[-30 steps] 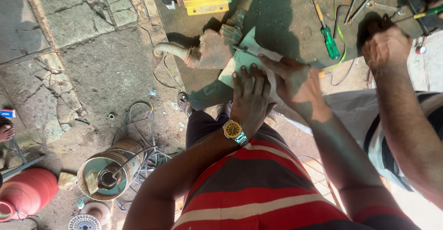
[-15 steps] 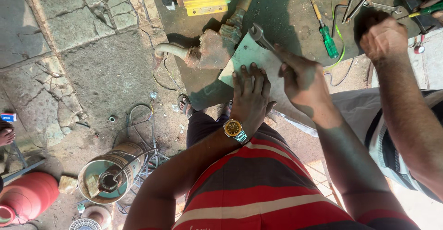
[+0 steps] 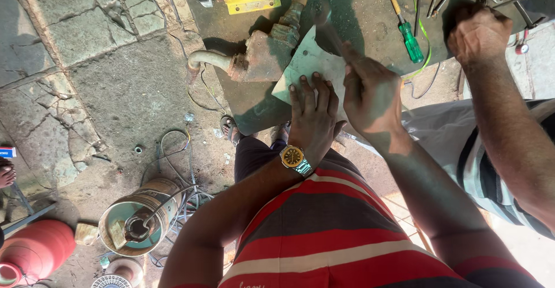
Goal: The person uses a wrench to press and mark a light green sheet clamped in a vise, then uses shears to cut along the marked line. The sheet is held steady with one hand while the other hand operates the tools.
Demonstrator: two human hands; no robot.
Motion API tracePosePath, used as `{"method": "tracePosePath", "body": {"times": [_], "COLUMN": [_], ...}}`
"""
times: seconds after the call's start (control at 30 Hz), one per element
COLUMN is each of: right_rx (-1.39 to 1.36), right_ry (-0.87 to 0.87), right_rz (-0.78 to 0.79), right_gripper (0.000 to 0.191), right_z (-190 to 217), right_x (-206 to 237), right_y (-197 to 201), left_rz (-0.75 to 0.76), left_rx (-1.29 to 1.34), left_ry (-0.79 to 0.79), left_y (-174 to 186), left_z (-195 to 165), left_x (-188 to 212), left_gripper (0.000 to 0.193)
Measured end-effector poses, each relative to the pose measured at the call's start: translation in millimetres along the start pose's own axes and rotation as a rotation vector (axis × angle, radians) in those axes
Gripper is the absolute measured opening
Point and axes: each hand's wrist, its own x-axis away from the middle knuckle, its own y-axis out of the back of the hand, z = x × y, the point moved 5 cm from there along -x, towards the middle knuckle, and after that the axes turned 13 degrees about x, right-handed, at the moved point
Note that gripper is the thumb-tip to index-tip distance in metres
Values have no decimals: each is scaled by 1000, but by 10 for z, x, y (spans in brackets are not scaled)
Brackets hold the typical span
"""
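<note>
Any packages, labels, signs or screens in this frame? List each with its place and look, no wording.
Small box: left edge of view, on the ground; rectangular, blue, white and red; only partly in frame.
Wristwatch: on the left wrist, behind the left hand that presses on the pale sheet; round gold dial, metal band.
No signs or screens visible.

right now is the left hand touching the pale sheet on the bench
Touching. The head view shows the left hand pressed flat on the pale sheet, fingers spread across its near edge with no gap visible.
</note>
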Motion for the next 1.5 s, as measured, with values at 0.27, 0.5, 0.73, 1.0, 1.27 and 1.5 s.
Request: {"method": "tracePosePath", "body": {"times": [0.27, 0.5, 0.73, 1.0, 1.27, 1.5], "right_rx": [7, 15, 16, -30, -25, 60], "right_ry": [-39, -98, -88, -303, -301, -261], "right_rz": [-45, 5, 38, 39, -105, -192], "right_gripper": [31, 29, 25, 27, 31, 33], "right_z": [98, 144, 229, 267, 575, 756], "right_x": [-35, -16, -19, 69, 47, 88], "right_y": [83, -4, -61, 3, 123, 3], "left_rz": [-2, -29, -71, -104, -97, -69], "left_rx": [-32, -35, -45, -25, 27, 11], "left_ry": [6, 12, 12, -59, -223, -283], "left_y": [20, 21, 79, 166, 471, 444], "left_z": [-31, -32, -12, -14, 143, 337], "left_x": [0, 8, 12, 15, 23, 67], "left_gripper": [94, 90, 84, 72, 65, 60]}}
